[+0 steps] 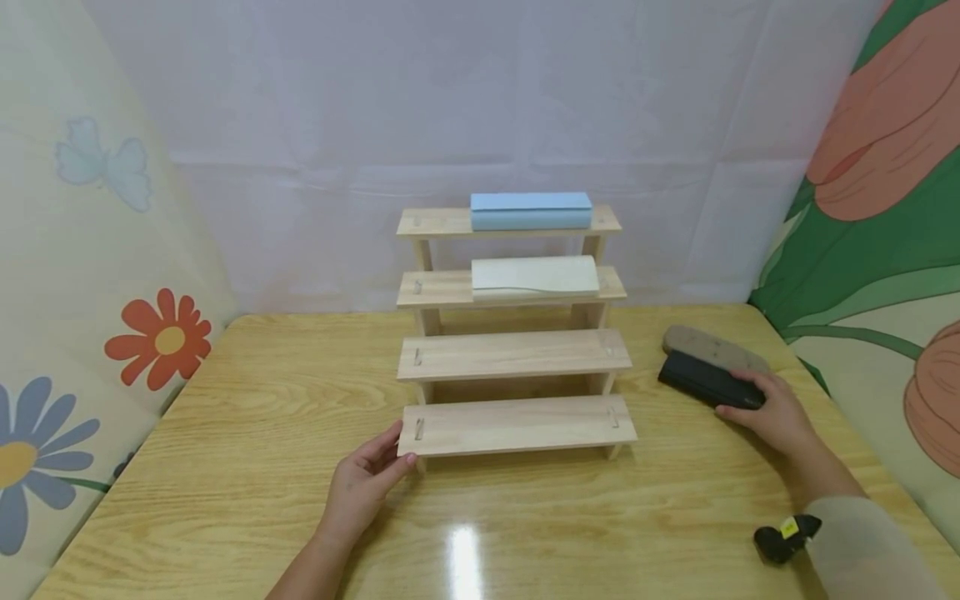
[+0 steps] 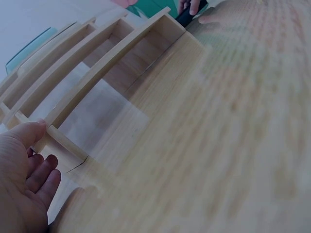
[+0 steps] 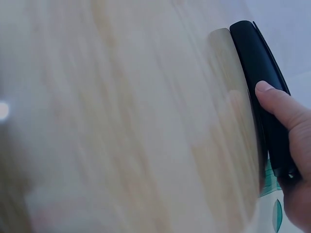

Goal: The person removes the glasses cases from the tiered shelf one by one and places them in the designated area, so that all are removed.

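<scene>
A wooden four-tier stepped rack (image 1: 517,425) stands mid-table. My left hand (image 1: 363,483) pinches the left end of its lowest shelf between thumb and fingers; the left wrist view shows the thumb (image 2: 29,132) against the shelf's corner. To the right of the rack, my right hand (image 1: 776,412) grips the right end of a black glasses case (image 1: 705,382). In the right wrist view the thumb lies across the black case (image 3: 257,63), while the other fingers are mostly hidden. Just behind that case lies a brownish-grey glasses case (image 1: 705,343), its right end partly covered by the hand.
A light blue glasses case (image 1: 531,218) rests on the top shelf, towards the right. On the second shelf down is a white glasses case (image 1: 534,277). A white cloth (image 1: 337,167) hangs behind the wood-grain table (image 1: 300,375), with flower-printed cloths on both sides.
</scene>
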Demonstrator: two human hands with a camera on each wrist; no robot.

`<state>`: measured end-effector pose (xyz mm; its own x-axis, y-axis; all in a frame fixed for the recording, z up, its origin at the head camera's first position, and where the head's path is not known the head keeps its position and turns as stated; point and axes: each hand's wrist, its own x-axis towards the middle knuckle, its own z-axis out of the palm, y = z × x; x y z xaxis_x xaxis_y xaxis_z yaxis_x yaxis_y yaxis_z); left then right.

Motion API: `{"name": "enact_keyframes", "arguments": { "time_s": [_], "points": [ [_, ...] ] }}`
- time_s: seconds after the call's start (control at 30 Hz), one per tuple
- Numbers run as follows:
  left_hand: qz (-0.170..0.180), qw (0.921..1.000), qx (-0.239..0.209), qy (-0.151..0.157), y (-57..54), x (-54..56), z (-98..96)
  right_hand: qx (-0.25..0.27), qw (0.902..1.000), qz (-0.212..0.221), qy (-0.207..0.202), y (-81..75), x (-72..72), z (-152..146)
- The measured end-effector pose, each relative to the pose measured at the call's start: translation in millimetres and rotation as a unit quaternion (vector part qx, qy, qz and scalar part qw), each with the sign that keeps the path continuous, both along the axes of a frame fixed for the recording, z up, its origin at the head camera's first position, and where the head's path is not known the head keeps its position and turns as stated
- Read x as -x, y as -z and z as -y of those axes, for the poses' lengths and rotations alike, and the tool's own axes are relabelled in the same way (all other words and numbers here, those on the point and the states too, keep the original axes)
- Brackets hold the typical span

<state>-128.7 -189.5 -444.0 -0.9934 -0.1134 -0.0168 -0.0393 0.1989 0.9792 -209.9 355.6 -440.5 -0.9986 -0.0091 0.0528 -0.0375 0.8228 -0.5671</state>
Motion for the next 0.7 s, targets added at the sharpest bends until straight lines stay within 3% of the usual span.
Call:
{"name": "enact_keyframes", "arguments": {
  "time_s": [0.47,0.7],
  "points": [
    [0.0,1.0,0.003,0.002,1.4,0.3,0.8,0.001,0.9997,-0.024,0.001,4.8,-1.2,0.3],
    [0.0,1.0,0.003,-0.001,1.5,0.8,0.6,0.026,0.9991,-0.025,0.021,5.6,-10.0,-6.2]
  ]
}}
